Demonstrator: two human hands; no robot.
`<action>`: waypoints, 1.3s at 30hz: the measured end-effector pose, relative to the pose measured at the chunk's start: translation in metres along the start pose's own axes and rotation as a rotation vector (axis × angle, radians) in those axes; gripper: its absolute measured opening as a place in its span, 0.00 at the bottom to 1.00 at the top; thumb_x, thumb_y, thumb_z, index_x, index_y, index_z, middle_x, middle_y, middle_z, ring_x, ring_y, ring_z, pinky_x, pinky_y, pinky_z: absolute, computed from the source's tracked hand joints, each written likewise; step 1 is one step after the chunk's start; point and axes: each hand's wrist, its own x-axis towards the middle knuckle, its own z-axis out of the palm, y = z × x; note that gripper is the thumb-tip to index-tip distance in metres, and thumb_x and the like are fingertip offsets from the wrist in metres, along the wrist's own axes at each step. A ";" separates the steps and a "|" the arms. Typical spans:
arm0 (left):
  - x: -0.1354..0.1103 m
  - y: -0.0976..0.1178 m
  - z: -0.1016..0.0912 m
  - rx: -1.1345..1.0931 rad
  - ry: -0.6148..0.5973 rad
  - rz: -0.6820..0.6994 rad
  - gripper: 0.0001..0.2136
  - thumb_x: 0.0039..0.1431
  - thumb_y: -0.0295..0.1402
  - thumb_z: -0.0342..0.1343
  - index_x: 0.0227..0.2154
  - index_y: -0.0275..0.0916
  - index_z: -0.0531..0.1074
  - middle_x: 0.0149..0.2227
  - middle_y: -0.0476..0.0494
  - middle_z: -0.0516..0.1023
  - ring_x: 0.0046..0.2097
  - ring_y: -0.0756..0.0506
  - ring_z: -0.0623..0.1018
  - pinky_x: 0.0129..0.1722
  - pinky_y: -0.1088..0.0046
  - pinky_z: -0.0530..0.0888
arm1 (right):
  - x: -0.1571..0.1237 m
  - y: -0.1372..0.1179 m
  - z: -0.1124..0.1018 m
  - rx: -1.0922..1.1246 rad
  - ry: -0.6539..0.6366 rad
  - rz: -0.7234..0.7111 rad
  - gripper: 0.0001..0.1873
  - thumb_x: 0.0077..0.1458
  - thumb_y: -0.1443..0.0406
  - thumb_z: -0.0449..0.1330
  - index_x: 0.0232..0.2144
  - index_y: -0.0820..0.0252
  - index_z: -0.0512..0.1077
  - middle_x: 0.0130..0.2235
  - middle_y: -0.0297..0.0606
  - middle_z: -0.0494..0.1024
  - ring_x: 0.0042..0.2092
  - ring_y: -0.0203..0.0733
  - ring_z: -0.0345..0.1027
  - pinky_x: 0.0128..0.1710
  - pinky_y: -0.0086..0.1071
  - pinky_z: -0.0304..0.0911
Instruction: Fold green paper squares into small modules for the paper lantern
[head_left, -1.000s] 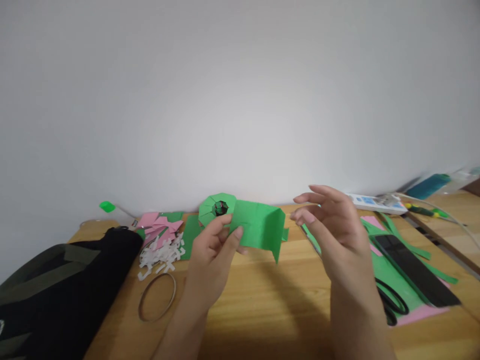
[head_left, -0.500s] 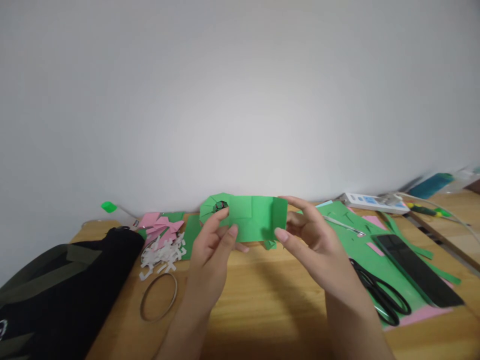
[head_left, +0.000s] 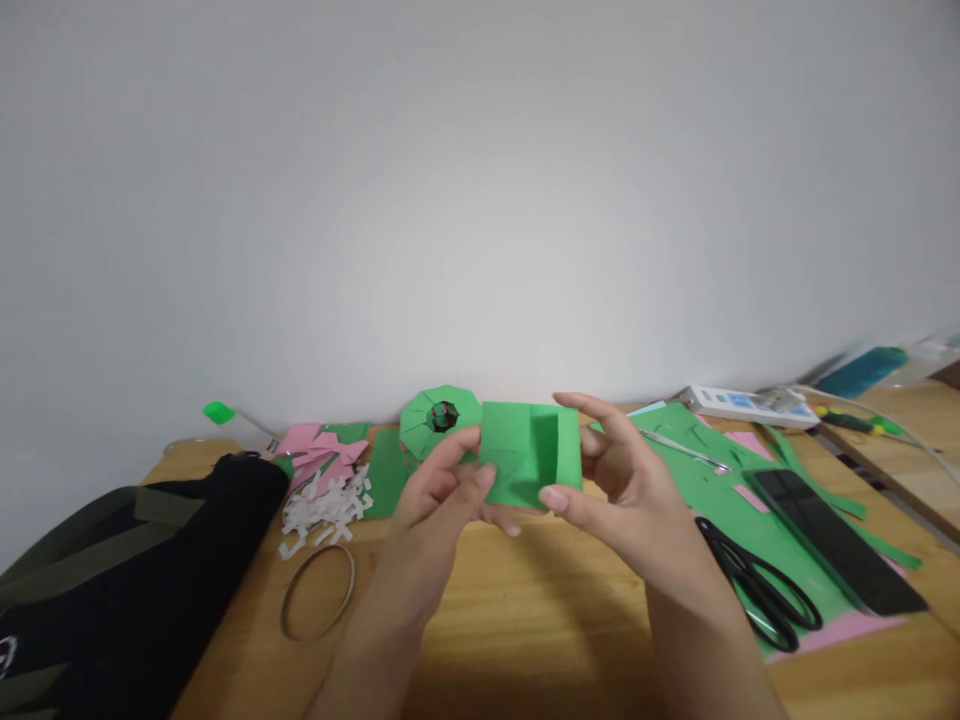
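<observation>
Between my hands, above the wooden table, is a piece of folded green paper [head_left: 514, 455] with creased panels and a flap standing up on its right. My left hand [head_left: 442, 500] pinches its left edge between thumb and fingers. At the right end, my right hand [head_left: 615, 480] grips the raised flap, thumb at the lower corner and index finger along the top. Behind the left fingers stands a round green paper piece [head_left: 427, 420] with a dark central hole, partly covered by my hand.
Left are a black bag [head_left: 135, 570], a ring [head_left: 285, 600], white paper scraps [head_left: 322, 515] and pink paper pieces [head_left: 330, 450]. On the right, green sheets [head_left: 690, 480] bear black-handled scissors [head_left: 757, 585], tweezers [head_left: 686, 450] and a phone [head_left: 832, 540]. A power strip [head_left: 720, 403] lies by the wall.
The paper's left edge has moved right and its right flap has folded further inward, narrowing it. My left hand has shifted right, uncovering more of the round green piece behind.
</observation>
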 end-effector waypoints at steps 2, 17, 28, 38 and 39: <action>-0.001 0.000 0.001 -0.013 -0.030 -0.006 0.12 0.51 0.34 0.64 0.40 0.41 0.76 0.30 0.48 0.81 0.26 0.49 0.78 0.25 0.74 0.76 | 0.000 -0.001 0.001 0.072 -0.030 0.019 0.32 0.46 0.62 0.70 0.52 0.48 0.63 0.38 0.33 0.77 0.37 0.39 0.72 0.33 0.31 0.69; -0.009 0.000 0.003 0.122 -0.183 0.079 0.09 0.56 0.30 0.61 0.41 0.42 0.74 0.29 0.51 0.80 0.31 0.53 0.77 0.30 0.83 0.74 | 0.000 -0.006 0.011 0.302 -0.110 0.155 0.17 0.45 0.66 0.71 0.38 0.54 0.72 0.31 0.30 0.82 0.30 0.34 0.76 0.30 0.25 0.72; -0.008 0.002 0.005 0.105 -0.150 0.139 0.07 0.56 0.27 0.61 0.38 0.40 0.75 0.29 0.50 0.81 0.28 0.53 0.77 0.28 0.83 0.75 | -0.001 -0.004 0.004 0.291 -0.155 0.099 0.19 0.47 0.52 0.67 0.40 0.54 0.74 0.30 0.31 0.78 0.27 0.31 0.69 0.25 0.22 0.66; -0.005 -0.001 0.004 0.091 -0.066 0.142 0.09 0.56 0.30 0.61 0.40 0.40 0.77 0.32 0.47 0.82 0.29 0.50 0.79 0.27 0.79 0.76 | -0.001 -0.005 -0.008 0.034 -0.144 0.063 0.12 0.58 0.61 0.61 0.25 0.59 0.74 0.20 0.28 0.69 0.22 0.26 0.60 0.20 0.19 0.57; -0.006 -0.001 0.004 0.097 -0.060 0.142 0.08 0.55 0.30 0.61 0.39 0.39 0.77 0.32 0.46 0.83 0.30 0.50 0.79 0.28 0.79 0.76 | -0.001 -0.006 -0.007 0.029 -0.140 0.065 0.13 0.58 0.61 0.61 0.23 0.60 0.73 0.20 0.28 0.69 0.22 0.26 0.60 0.20 0.19 0.56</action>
